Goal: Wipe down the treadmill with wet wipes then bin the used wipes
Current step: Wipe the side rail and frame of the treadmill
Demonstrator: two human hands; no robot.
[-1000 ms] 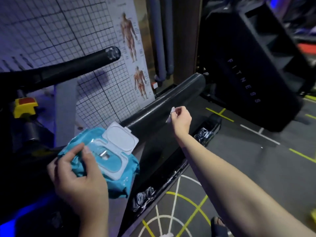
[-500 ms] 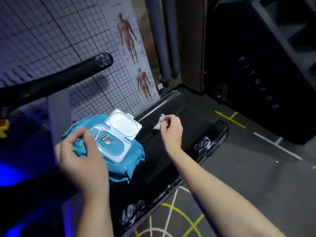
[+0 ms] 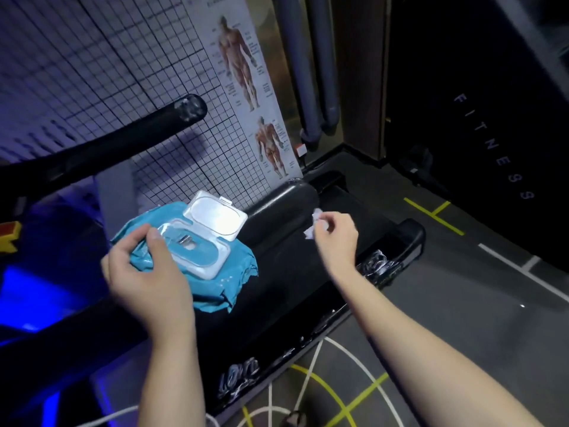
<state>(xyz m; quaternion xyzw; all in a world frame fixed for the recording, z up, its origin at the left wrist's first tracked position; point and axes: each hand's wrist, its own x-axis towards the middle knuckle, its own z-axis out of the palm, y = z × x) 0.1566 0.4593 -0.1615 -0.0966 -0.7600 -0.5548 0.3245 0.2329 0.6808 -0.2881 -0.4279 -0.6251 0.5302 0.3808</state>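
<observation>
1. Left grip (image 3: 144,272) holds the pack (image 3: 215,278), lid (image 3: 217,215) open; right grip (image 3: 335,238) pinches a crumpled wipe (image 3: 312,224) over the treadmill (image 3: 292,272)
2. Wiping seems about to start; next, spread the wipe and press it down

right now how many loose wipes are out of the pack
1. The wipe is pinched in the right hand over the treadmill belt. Any others would be hidden inside the open pack the left hand holds.
</observation>
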